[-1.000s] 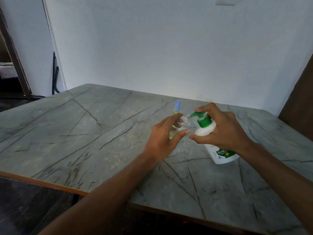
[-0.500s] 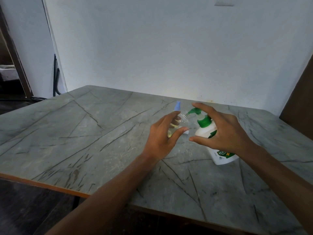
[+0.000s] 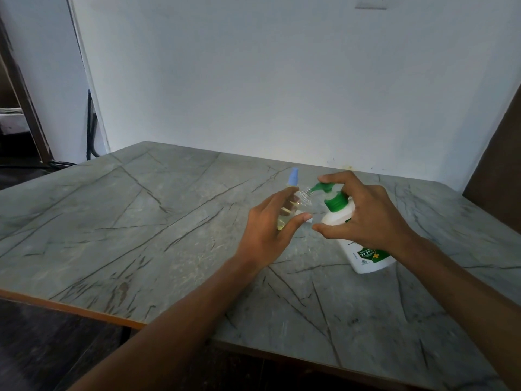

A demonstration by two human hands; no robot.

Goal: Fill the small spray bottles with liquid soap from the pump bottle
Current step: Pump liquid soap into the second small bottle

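The grey veined stone bench (image 3: 141, 235) spreads wide left of the hands, up to its orange front edge. On its right part rests the white pump bottle with green head (image 3: 363, 258). The right hand (image 3: 366, 218) has its fingers curled over that head. The left hand (image 3: 267, 230) grips with its fingers the small clear spray bottle (image 3: 304, 196), its neck at the nozzle.

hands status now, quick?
left hand: holds the small clear bottle, tilted to the nozzle.
right hand: grips the pump bottle, fingers on the pump head.
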